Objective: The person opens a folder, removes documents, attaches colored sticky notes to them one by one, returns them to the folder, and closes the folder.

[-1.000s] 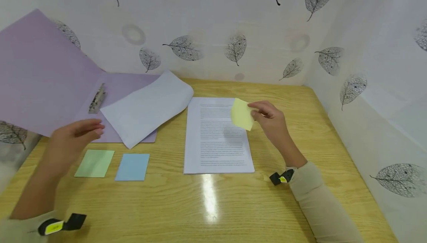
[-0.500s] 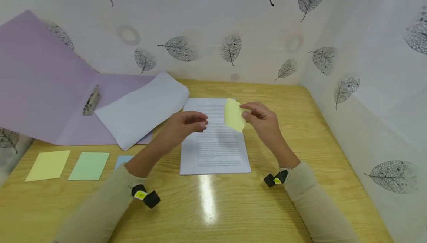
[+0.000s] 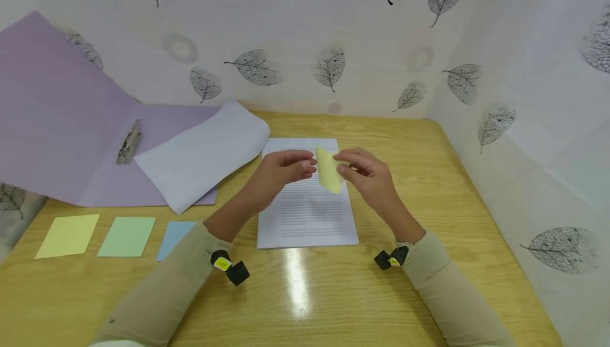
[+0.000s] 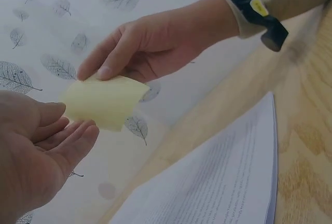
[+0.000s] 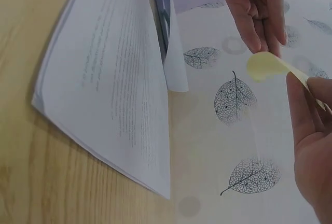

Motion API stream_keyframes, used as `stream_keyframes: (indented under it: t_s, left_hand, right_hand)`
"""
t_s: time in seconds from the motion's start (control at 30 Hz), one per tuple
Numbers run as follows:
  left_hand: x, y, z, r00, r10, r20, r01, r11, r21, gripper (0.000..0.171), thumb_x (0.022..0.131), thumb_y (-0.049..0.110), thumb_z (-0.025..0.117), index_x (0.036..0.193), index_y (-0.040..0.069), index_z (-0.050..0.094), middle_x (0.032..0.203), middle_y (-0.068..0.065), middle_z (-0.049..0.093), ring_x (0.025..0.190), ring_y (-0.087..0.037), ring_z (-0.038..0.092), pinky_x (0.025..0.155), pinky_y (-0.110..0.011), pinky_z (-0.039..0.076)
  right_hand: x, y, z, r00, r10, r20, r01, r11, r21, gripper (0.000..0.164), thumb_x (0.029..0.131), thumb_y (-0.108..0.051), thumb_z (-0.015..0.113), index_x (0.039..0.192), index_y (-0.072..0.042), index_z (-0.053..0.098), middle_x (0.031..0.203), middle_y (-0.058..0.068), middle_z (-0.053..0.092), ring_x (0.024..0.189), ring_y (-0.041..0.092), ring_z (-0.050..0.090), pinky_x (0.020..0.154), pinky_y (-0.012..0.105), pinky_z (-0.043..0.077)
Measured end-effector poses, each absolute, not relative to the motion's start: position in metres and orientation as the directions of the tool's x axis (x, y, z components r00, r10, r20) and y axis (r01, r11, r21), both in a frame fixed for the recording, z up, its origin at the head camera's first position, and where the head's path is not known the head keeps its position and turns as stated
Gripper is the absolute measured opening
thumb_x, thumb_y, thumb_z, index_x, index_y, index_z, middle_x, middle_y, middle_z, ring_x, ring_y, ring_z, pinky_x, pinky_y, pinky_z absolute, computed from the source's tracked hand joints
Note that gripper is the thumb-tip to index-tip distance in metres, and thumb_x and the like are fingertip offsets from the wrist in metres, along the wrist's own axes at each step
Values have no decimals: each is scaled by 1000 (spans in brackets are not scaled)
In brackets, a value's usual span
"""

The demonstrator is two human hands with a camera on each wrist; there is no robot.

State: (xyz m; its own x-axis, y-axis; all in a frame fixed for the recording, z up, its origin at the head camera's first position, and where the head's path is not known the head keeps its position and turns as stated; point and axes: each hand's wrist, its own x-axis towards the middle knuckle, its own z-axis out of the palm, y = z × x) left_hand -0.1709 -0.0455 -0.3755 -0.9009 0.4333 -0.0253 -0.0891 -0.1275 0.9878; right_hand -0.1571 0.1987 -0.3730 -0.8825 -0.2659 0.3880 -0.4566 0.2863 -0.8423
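Note:
A yellow sticky note (image 3: pixel 329 171), slightly curled, hangs in the air above the printed paper stack (image 3: pixel 310 220). My right hand (image 3: pixel 369 175) pinches its right edge between thumb and fingers. From the other side my left hand (image 3: pixel 288 172) reaches up to the note's left edge, thumb and fingers parted. In the left wrist view the left fingertips (image 4: pixel 85 130) lie right at the note's edge; whether they touch it I cannot tell. The right wrist view has the note (image 5: pixel 267 66) bent over between the two hands.
An open purple folder (image 3: pixel 86 124) with a metal clip (image 3: pixel 129 143) lies at the left, a curled white sheet (image 3: pixel 200 156) across it. Yellow (image 3: pixel 68 236), green (image 3: pixel 127 237) and blue (image 3: pixel 173 238) sticky notes lie in a row in front. Leaf-patterned cloth covers the wall (image 3: pixel 286 18) behind.
My left hand has swung right from beside the folder to the yellow note, uncovering the yellow note on the table. The right hand keeps its pinch and has shifted slightly left in view.

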Motion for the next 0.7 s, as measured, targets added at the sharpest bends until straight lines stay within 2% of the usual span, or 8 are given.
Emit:
stream_keyframes:
  t_s: [0.17,0.3,0.4,0.53,0.6,0.7]
  left_hand:
    - [-171,-45,-377,-910,414,-16,-88,-156,984,39,102,25,63,129,-2,62,125,-16,67,117,-31,67,97,-35,56]
    - [-171,-43,-377,-919,393,-31,-95,-147,985,38,101,24,63,126,-4,63,122,-17,67,111,-27,70,95,-36,57]
    - [-170,-43,-376,-924,380,-53,-114,-140,984,39,100,20,64,129,-6,61,123,-19,67,109,-26,70,97,-38,56]
    - [-168,-43,-374,-928,364,-78,-137,-141,980,39,100,14,63,132,-7,59,125,-22,66,112,-33,69,96,-38,56]
    - [-168,-44,-374,-932,354,-80,-136,-137,981,37,100,12,62,131,-8,60,125,-22,66,112,-33,69,94,-36,57]
    - [-169,-45,-376,-938,338,-72,-122,-130,984,33,100,9,60,129,-7,63,126,-21,66,108,-27,70,92,-34,58]
  right_hand:
    - [-156,189,-380,-783,-375,497,-603,256,-756,22,92,4,69,112,0,74,114,13,70,90,11,64,70,19,55]
    - [-156,184,-385,-724,-427,542,-674,273,-687,27,89,9,69,114,-1,74,113,14,71,87,13,64,68,20,55]
    - [-154,182,-386,-734,-437,519,-663,301,-685,33,91,7,69,122,-3,71,114,13,72,86,13,63,69,22,56]
    - [-152,182,-385,-780,-442,443,-602,335,-725,38,94,-1,68,132,-7,66,118,10,71,94,12,64,74,24,57]
    - [-151,182,-384,-800,-445,403,-568,345,-747,37,97,-6,67,133,-10,65,118,7,71,98,11,65,77,25,57]
    - [-151,184,-382,-813,-443,378,-539,326,-777,31,99,-8,64,130,-8,67,117,8,70,94,16,67,76,26,57]
